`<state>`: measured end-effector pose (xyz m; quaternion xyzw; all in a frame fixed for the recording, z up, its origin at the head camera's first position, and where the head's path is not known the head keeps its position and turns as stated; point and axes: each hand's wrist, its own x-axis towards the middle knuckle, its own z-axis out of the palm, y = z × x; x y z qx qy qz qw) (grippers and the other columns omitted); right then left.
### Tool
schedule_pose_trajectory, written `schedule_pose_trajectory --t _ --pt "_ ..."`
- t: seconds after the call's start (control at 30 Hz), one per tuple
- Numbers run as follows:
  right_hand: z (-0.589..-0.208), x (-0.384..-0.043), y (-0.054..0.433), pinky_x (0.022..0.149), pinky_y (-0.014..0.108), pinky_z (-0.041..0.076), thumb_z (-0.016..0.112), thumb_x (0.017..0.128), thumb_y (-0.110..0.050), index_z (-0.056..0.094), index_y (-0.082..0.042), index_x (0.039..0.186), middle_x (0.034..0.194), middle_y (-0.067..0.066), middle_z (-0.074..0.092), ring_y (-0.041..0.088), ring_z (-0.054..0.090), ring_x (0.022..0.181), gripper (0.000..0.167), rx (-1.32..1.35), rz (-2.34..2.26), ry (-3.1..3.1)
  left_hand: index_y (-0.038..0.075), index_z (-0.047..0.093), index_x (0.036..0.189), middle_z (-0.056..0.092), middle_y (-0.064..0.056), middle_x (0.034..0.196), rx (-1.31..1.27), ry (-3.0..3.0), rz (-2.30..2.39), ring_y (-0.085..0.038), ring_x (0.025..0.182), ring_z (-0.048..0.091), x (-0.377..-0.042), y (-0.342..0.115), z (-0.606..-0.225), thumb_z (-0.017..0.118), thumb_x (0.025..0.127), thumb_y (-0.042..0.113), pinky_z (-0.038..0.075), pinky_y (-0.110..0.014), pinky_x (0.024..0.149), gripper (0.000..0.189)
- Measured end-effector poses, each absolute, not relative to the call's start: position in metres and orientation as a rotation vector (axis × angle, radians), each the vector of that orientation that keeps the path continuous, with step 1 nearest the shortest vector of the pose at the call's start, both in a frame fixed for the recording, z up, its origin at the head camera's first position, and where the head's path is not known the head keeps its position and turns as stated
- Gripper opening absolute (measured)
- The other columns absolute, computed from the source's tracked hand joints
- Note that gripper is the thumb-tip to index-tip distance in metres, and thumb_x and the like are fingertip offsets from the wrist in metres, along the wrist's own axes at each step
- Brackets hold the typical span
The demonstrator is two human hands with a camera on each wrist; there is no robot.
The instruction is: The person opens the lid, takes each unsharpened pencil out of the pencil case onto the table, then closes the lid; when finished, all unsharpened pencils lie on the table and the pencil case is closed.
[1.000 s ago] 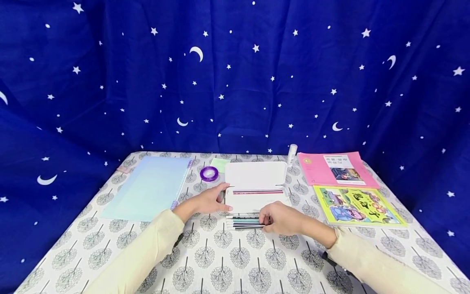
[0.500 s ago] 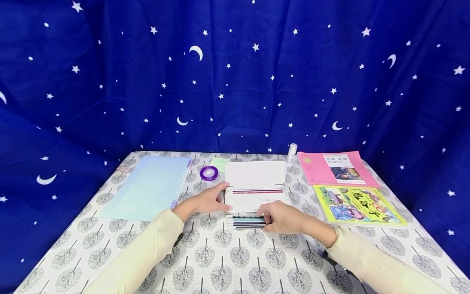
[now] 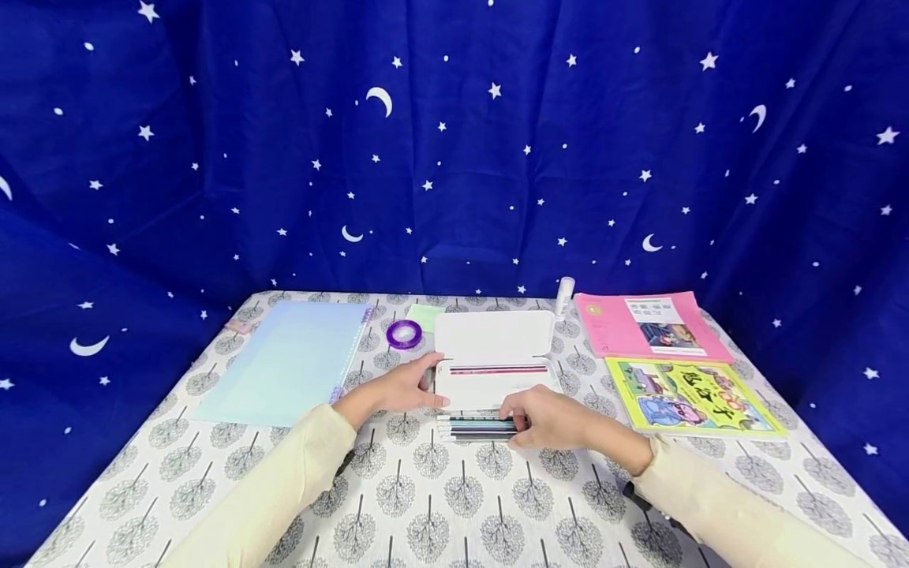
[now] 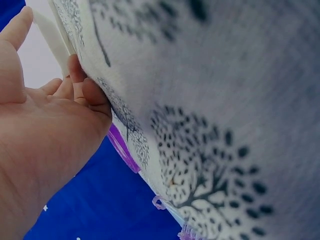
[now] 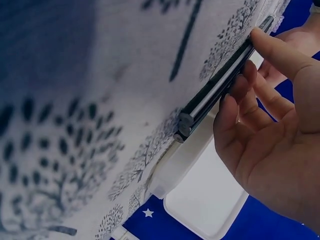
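Note:
A white pencil case (image 3: 497, 391) lies with its lid raised, a few red and dark pencils (image 3: 499, 369) along its far inner side. My left hand (image 3: 399, 388) holds its left end, thumb at the near corner and index finger near the hinge. In the left wrist view, the other fingers (image 4: 92, 92) curl in beside the case. Just in front of the case lies a row of several dark pencils (image 3: 477, 430). My right hand (image 3: 547, 420) pinches the right ends of these pencils. Seen from the right wrist, the thumb and fingers (image 5: 235, 100) are on opposite sides of the dark bundle (image 5: 215, 90).
A pale blue folder (image 3: 291, 359) lies at left. Behind the case are a purple ribbon roll (image 3: 405, 334), a green paper (image 3: 426, 318) and a white glue-stick-like tube (image 3: 564, 298). On the right lie a pink book (image 3: 611, 327) and a yellow picture book (image 3: 699, 398).
The pencils under my right hand have drawn closer together and turned slightly. Its fingers have shifted only a little, while my left hand and the case have stayed in place.

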<state>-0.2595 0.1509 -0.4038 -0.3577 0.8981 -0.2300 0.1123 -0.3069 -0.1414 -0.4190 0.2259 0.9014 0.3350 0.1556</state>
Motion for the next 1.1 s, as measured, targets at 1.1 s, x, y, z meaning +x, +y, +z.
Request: schedule_pose_trajectory --t 1.1 --pt "-0.398 -0.315 0.146 0.087 0.043 0.052 0.071 0.088 -0.016 0.071 -0.003 0.104 0.099 0.005 0.069 0.023 0.064 0.094 0.021 -1.035 -0.644 2.825 0.019 0.024 0.157 0.057 -0.006 0.113 0.639 2.589 0.937 -0.019 0.102 0.055 -0.307 -0.143 -0.419 0.074 0.086 0.045 0.047 -0.041 0.095 0.091"
